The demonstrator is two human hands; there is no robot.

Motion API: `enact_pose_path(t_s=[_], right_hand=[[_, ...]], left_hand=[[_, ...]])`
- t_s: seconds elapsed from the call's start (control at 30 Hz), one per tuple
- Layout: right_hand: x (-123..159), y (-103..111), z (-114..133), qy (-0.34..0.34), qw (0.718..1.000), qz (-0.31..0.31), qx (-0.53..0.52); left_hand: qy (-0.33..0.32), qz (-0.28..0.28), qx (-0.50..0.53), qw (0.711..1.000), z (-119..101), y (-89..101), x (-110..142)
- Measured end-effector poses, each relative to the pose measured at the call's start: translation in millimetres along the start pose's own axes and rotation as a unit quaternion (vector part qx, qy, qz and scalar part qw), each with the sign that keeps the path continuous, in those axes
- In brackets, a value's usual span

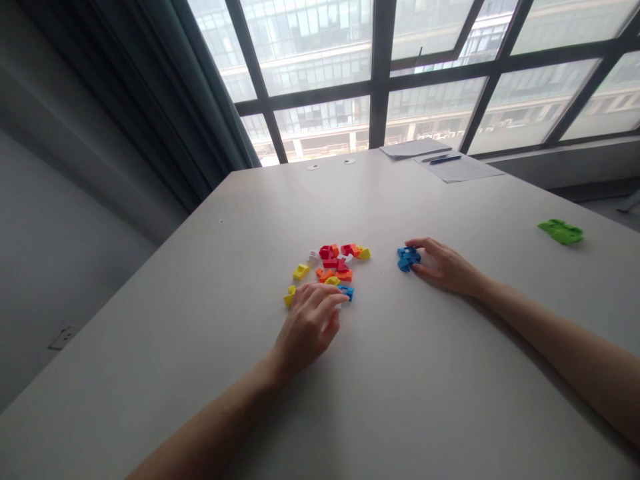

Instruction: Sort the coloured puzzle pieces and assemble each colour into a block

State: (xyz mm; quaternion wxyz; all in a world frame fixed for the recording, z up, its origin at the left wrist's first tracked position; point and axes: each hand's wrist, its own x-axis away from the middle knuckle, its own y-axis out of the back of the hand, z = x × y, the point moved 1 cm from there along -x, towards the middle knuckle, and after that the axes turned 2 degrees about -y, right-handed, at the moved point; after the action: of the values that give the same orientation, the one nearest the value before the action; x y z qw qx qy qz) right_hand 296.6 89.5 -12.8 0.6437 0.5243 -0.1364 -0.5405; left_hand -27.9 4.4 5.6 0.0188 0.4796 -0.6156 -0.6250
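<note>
A loose pile of small plastic blocks in red, orange, yellow and white lies mid-table, with a red block (pixel 329 251) at its far side and a yellow block (pixel 301 271) at its left. My left hand (pixel 313 320) reaches over the near edge of this pile, thumb apart from the fingers. Its fingertips are at a blue block (pixel 347 293), and the hand hides some pieces beneath it. To the right, my right hand (pixel 443 267) has thumb and fingers around a small cluster of blue blocks (pixel 408 258) resting on the table.
Green blocks (pixel 561 231) lie grouped near the right edge of the white table (pixel 200 300). At the far edge are sheets of paper (pixel 463 170) with a blue pen (pixel 445 159). Windows and a dark curtain (pixel 165 87) stand behind the table.
</note>
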Motion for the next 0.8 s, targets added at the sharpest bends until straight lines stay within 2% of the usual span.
enact_pose_path(t_s=[0.27,0.43,0.5,0.67,0.8], right_hand=[[0,0,1,0.0,1.0,0.003,-0.001],[0,2,1,-0.004,1.0,0.011,-0.007],[0,3,3,0.006,1.0,-0.006,-0.009],[1,8,21,0.056,0.995,-0.083,0.022],[6,2,49,0.147,0.987,-0.056,0.021]], left_hand=[[0.003,0.001,-0.003,1.0,0,0.3,0],[0.057,0.013,-0.038,0.998,1,0.2,0],[0.081,0.024,-0.053,0.995,1,-0.4,0],[0.09,0.058,-0.078,0.991,1,-3.6,0],[0.071,0.069,-0.076,0.992,1,-4.9,0]])
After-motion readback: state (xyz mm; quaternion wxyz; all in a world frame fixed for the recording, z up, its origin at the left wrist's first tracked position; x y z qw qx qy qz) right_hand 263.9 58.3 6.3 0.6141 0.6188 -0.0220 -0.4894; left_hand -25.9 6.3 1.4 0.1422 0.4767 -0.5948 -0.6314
